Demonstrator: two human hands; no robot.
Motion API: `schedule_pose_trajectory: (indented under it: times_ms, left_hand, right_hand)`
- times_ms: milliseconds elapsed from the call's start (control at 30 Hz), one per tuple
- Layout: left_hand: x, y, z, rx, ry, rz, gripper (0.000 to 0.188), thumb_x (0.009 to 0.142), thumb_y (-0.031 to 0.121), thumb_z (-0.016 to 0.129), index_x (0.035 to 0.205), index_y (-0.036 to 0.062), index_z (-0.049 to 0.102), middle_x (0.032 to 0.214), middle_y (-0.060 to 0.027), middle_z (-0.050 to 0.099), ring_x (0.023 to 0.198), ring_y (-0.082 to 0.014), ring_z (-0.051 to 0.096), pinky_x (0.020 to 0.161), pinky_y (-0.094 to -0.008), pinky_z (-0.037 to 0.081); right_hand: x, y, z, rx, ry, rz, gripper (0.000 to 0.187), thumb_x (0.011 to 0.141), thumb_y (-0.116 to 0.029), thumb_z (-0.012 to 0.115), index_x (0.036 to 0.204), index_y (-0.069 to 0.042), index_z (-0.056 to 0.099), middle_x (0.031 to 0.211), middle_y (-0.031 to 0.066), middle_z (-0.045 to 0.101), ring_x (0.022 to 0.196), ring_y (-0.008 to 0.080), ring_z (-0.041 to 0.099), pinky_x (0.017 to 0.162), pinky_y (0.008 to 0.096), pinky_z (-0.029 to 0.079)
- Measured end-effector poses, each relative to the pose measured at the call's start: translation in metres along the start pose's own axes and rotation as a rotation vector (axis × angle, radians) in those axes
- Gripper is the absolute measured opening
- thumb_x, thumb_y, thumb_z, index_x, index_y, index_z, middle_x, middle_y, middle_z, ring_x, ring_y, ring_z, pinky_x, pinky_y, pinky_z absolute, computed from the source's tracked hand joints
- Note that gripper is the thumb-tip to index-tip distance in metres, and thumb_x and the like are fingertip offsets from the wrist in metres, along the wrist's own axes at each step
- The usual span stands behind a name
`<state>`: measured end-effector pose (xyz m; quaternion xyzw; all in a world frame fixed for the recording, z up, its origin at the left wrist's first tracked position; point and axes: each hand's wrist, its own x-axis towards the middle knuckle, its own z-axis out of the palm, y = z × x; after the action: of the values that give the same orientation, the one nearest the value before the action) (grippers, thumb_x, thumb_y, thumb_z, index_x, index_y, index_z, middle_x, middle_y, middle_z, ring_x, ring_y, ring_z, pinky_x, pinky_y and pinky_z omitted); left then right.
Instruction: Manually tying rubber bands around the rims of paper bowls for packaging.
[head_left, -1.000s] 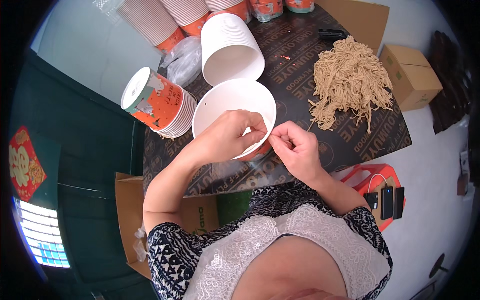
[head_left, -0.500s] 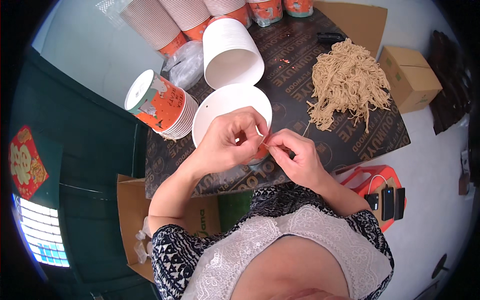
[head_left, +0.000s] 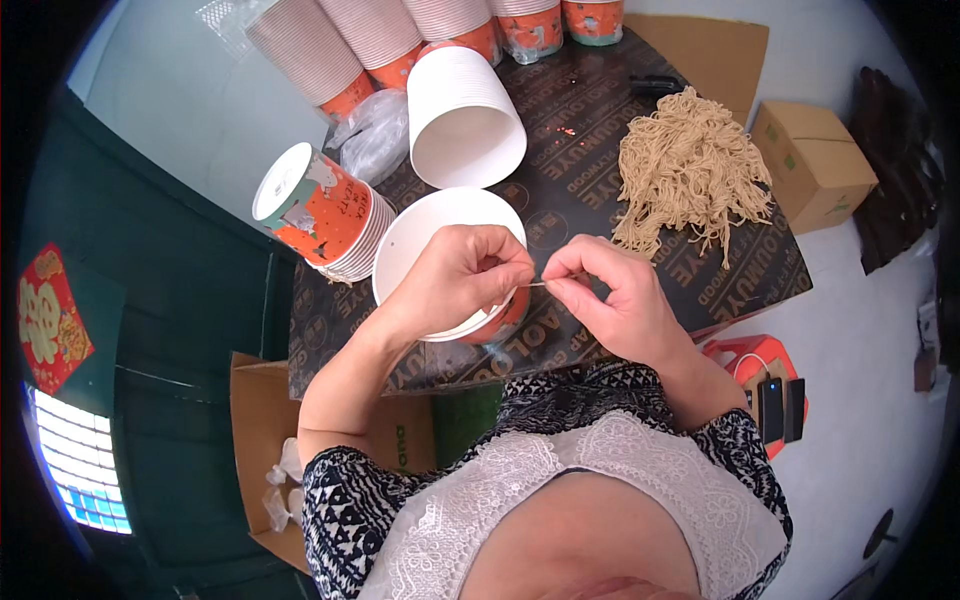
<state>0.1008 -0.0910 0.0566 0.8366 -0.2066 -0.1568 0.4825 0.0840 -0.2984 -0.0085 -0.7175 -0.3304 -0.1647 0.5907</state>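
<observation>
Between my hands a thin tan string (head_left: 537, 284) is stretched taut over a short gap. My left hand (head_left: 462, 272) pinches one end between thumb and fingertips, above the near right part of a paper bucket's rim. My right hand (head_left: 618, 300) pinches the other end, thumb against forefinger, over the tabletop just right of the bucket. The open paper bucket (head_left: 405, 245) stands upright, white inside with an orange printed outside; my left hand and wrist hide part of it. Farther right lies a loose pile of tan strings (head_left: 690, 175).
Behind the bucket, a white bucket stack (head_left: 465, 110) lies with its mouth toward me. An upside-down orange bucket stack (head_left: 325, 215) stands left. More stacks (head_left: 365, 45) line the dark table's (head_left: 570, 190) back edge. A black object (head_left: 655, 85) lies beyond the strings. A red stool (head_left: 750, 350) holds devices.
My hands, which were almost touching, have drawn apart, the right one shifting right. A short length of string now shows between them. The view has shifted slightly.
</observation>
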Motion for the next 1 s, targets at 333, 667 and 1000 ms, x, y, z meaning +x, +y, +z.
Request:
schedule_pose_trajectory:
  times_ms: [333, 667, 1000]
  left_hand:
    - [0.000, -0.011, -0.002, -0.084, -0.016, 0.046, 0.008, 0.093, 0.004, 0.064, 0.090, -0.0031, 0.064, 0.074, -0.0004, 0.063, 0.063, -0.0048, 0.055, 0.055, -0.0207, 0.045]
    - [-0.001, -0.008, -0.006, -0.207, -0.031, 0.016, 0.008, 0.095, 0.005, 0.062, 0.093, -0.0018, 0.057, 0.080, -0.0017, 0.060, 0.065, -0.0065, 0.056, 0.057, -0.0211, 0.045]
    - [0.000, -0.006, -0.004, -0.177, -0.024, 0.044, 0.005, 0.094, -0.002, 0.058, 0.098, -0.0028, 0.054, 0.086, -0.0043, 0.060, 0.070, -0.0084, 0.058, 0.060, -0.0219, 0.048]
  right_hand:
    - [0.024, 0.001, 0.002, 0.222, -0.087, -0.136, 0.017, 0.080, 0.013, 0.050, 0.087, 0.001, 0.060, 0.089, 0.0092, 0.061, 0.081, 0.0156, 0.060, 0.069, 0.0282, 0.048]
    - [0.012, 0.012, 0.017, -0.139, 0.100, -0.149, 0.016, 0.076, 0.008, 0.061, 0.090, 0.001, 0.063, 0.098, 0.0124, 0.058, 0.085, 0.0278, 0.062, 0.071, 0.0366, 0.050]
    - [0.006, 0.014, 0.025, -0.054, 0.139, -0.099, 0.023, 0.078, 0.005, 0.066, 0.101, 0.000, 0.062, 0.103, 0.0142, 0.058, 0.089, 0.0288, 0.063, 0.073, 0.0363, 0.052]
